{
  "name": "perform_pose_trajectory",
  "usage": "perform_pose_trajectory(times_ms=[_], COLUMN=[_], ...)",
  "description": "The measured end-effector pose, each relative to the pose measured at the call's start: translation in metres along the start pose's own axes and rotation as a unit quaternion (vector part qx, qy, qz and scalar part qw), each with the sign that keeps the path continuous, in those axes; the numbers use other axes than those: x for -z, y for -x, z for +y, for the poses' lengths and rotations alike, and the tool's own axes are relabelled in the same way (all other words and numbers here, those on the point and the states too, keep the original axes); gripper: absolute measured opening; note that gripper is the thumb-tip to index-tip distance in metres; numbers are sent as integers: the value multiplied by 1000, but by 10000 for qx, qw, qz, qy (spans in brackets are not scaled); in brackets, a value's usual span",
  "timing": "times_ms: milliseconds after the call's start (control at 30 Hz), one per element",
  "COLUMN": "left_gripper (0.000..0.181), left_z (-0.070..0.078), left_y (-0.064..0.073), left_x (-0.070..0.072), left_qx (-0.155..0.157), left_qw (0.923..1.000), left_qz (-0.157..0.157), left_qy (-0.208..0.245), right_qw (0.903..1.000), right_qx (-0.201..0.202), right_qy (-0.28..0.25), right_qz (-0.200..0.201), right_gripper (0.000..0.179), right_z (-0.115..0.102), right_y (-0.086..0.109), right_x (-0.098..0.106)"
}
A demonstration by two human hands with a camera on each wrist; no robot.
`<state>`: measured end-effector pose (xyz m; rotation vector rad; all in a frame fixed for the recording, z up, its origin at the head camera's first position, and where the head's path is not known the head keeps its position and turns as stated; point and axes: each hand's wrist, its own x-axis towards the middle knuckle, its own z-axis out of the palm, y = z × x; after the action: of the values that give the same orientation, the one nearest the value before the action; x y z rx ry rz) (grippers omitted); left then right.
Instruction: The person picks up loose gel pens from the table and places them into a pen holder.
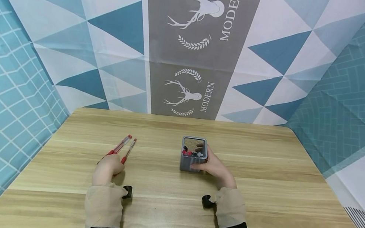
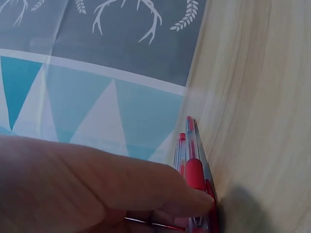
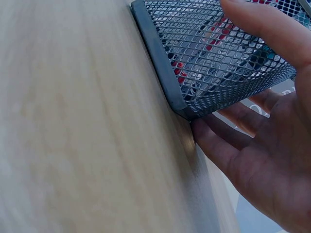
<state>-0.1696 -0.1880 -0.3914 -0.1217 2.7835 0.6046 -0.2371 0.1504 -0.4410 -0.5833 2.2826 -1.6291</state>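
Pinching splayed red pens [image 2: 195, 173] with left hand [image 1: 108, 167], clasping mesh cup [image 1: 186, 162] in right hand [image 1: 217, 167]; could drop a pen through uneven pressure.

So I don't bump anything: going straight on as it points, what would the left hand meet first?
The clear-barrelled red pens, which the left hand touches; beyond them, the wooden tabletop looks free up to the triangle-patterned backdrop, though depth is unclear.
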Motion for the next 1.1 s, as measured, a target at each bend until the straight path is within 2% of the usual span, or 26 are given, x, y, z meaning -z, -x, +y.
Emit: perform_pose_trajectory(times_ms=[167,433,567,700,833,933,1100], left_gripper=[14,19,19,15,20,19,16], left_z=[0,4,4,5,8,10,17], left_y=[0,-1,-1,-1,-2,-2,-6], left_x=[3,8,10,11,11,10,7], left_qx=[-32,163,294,336,225,204,269], left_qw=[9997,9966,9927,9852,9701,9528,9207], left_qz=[227,722,980,1420,2213,2839,3640], left_qy=[27,364,636,899,967,1059,1381], right_qw=[10000,9999,9999,9999,9999,9999,9999], right_qx=[50,123,86,92,83,85,80], right_qy=[77,58,68,62,57,70,94], right_qz=[29,62,61,51,67,71,70], right_gripper=[85,85,86,85,87,86,85], right_z=[0,1,1,1,1,1,1], right_y=[1,2,2,2,2,2,2], right_x=[0,0,0,0,0,0,0])
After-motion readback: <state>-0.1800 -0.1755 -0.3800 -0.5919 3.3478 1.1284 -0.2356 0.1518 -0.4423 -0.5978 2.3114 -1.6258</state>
